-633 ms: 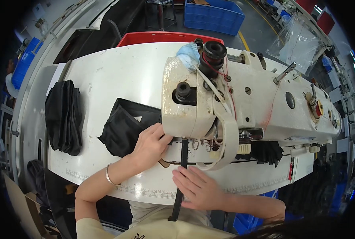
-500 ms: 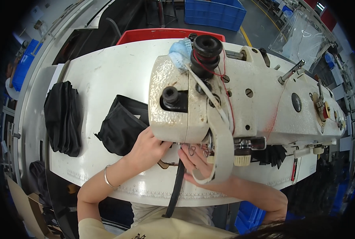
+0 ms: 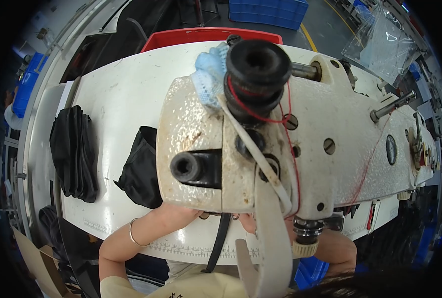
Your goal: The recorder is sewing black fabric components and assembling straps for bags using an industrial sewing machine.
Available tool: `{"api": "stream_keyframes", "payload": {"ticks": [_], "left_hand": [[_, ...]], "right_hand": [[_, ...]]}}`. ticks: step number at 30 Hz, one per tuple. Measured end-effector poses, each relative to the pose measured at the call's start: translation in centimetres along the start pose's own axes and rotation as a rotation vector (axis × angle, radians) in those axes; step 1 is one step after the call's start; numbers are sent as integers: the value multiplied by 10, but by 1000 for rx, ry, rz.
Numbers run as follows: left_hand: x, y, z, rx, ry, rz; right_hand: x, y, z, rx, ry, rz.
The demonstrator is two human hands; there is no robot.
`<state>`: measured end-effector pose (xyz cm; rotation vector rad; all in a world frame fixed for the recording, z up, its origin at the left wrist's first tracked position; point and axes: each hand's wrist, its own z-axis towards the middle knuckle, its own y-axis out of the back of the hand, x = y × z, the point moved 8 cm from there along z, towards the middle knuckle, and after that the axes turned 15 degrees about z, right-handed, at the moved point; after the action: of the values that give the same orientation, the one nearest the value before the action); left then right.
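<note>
The head of a white sewing machine (image 3: 196,119) fills the middle and covers the needle area. My left hand (image 3: 180,214) reaches under its left side, beside a black fabric piece (image 3: 140,171); its fingers are hidden. Of my right hand (image 3: 249,223) only a small part shows below the machine head, to the right of a black strap (image 3: 218,242). The strap runs from under the machine down over the table's front edge toward my lap. Whether either hand grips the strap or fabric is hidden.
A stack of folded black fabric pieces (image 3: 73,154) lies on the left of the white table (image 3: 116,94). Red thread runs over the machine, and a crumpled light-blue cloth (image 3: 209,74) is tucked by its black knob (image 3: 258,62). Behind stand a red bin (image 3: 201,36) and a blue crate (image 3: 268,12).
My view has moved closer over the machine, so its head looks larger and now covers most of both hands. The black fabric piece is more hidden behind it.
</note>
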<state>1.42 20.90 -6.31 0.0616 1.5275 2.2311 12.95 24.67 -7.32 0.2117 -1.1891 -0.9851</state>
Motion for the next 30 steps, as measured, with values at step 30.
{"api": "stream_keyframes", "payload": {"ticks": [30], "left_hand": [[-5,18,19,-11,41,9]], "right_hand": [[-17,-57,-27,0,253,-336]]}}
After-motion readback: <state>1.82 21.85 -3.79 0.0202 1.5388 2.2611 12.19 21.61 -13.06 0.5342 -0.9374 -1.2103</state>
